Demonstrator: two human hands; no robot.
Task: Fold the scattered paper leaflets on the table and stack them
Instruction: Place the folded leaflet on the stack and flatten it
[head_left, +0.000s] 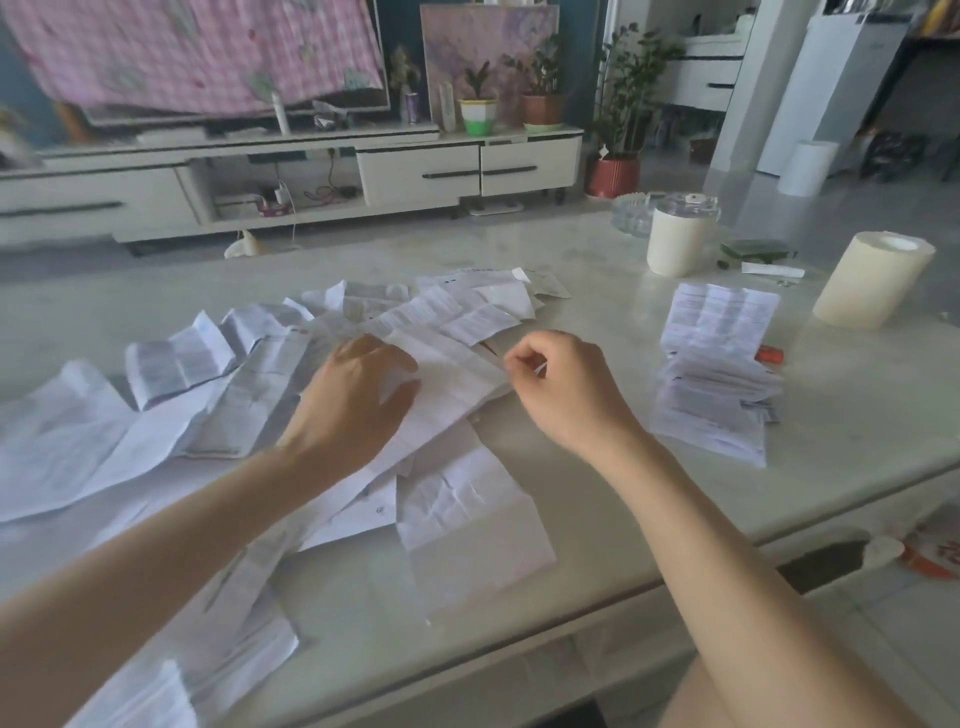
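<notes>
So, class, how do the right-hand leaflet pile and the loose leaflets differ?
The pile is folded and stacked; the loose leaflets lie spread out, mostly unfolded. The pile sits untouched; the left hand and right hand touch loose leaflets. Both are white printed paper on the table.

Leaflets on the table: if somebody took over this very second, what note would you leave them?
Hands: left hand presses flat on the long leaflet; right hand pinches its right end with curled fingers.
Done: a folded stack lies at the right of the table.
Left: fold this one, add it to the stack, then work through the many unfolded leaflets spread across the left and front.
</notes>
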